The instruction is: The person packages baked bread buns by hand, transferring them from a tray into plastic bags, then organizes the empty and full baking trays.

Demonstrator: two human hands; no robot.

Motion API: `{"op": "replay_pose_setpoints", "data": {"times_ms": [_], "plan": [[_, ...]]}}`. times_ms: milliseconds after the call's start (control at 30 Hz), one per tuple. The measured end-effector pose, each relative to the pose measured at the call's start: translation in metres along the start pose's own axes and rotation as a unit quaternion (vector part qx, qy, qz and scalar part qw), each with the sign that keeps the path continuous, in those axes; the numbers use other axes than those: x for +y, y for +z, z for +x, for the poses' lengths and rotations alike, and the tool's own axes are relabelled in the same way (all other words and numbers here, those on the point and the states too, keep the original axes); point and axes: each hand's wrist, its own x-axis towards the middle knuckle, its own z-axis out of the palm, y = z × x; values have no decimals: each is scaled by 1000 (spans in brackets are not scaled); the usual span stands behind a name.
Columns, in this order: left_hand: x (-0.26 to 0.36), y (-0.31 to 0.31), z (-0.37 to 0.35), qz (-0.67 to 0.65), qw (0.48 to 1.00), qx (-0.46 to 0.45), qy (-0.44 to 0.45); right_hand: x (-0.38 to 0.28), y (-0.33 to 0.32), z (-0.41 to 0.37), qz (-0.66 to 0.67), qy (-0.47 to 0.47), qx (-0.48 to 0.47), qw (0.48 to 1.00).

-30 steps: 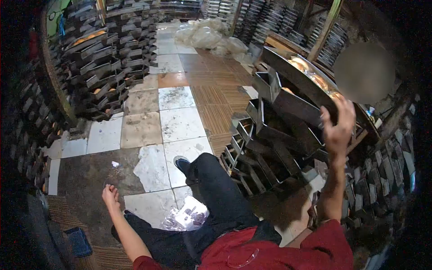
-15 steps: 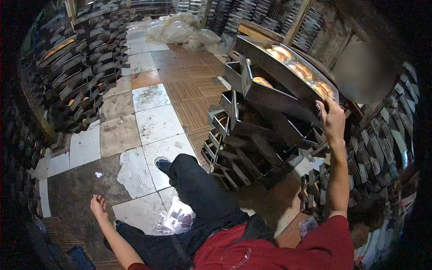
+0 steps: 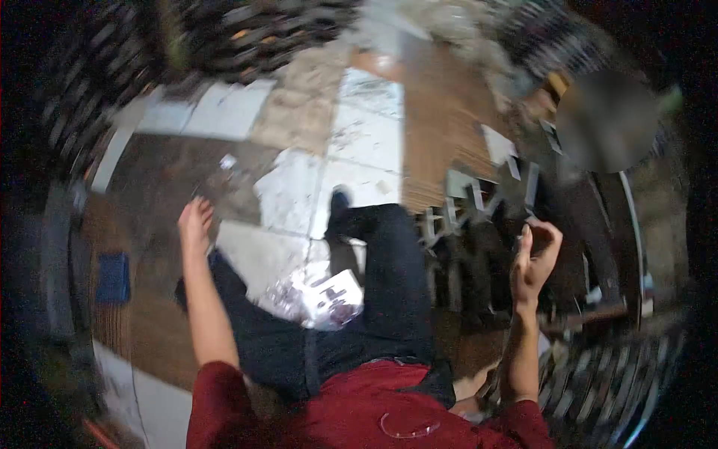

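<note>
My right hand [image 3: 535, 262] is raised at the right with thumb and fingers curved apart, and nothing shows between them. Just past it stands the stack of dark metal trays [image 3: 479, 262], blurred, their pale edges overlapping my fingertips in this view. My left hand [image 3: 196, 224] hangs over the floor on the left, its fingers loosely bent and holding nothing. Near my legs lies a clear plastic bag with a printed white label [image 3: 336, 299].
Tiled floor [image 3: 366, 138] in white, beige and wood-pattern pieces runs ahead of me. More stacked trays [image 3: 254, 45] line the far left, and others [image 3: 606, 382] the lower right. A dark blue object [image 3: 113, 277] lies on the floor at left.
My right hand has let go of the upper tray with the packed bread and dropped lower. The view has swung right and down, blurring the surroundings; the bread is out of clear sight.
</note>
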Motion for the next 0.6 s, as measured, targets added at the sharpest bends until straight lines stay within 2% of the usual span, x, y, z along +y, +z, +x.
{"op": "replay_pose_setpoints", "data": {"times_ms": [67, 100, 133, 200, 267, 300, 333, 400, 467, 500, 567, 600], "plan": [[9, 2, -11, -22, 998, 64, 17, -6, 54, -10, 101, 77, -177, 976], [4, -7, -8, -50, 997, 45, 32, -27, 85, -12, 102, 50, -200, 973], [9, -7, -13, -52, 996, 70, 21, -34, 114, -14, 121, 40, -239, 963], [11, -14, -16, -27, 994, 103, 27, -43, 164, -23, 115, 49, -390, 913], [12, -23, -19, -30, 992, 118, 18, -65, 222, -32, 135, -139, -443, 876], [12, -24, -19, -31, 989, 142, 10, -84, 246, -40, 172, -181, -466, 849], [13, -26, -18, -30, 989, 144, 17, -103, 268, -48, 208, -219, -488, 819], [15, -29, -16, -28, 986, 162, 15, -108, 313, -71, 156, -100, -676, 713], [15, -28, -13, 26, 987, 148, 47, -97, 366, -105, 214, -46, -767, 603], [13, -27, -10, 48, 985, 157, 43, -101, 387, -118, 173, -20, -801, 572], [4, -25, -3, 89, 982, 165, 32, -53, 448, -174, 151, -104, -802, 568], [0, -25, 2, 129, 977, 166, 30, -30, 475, -199, 85, -161, -803, 567]]}}
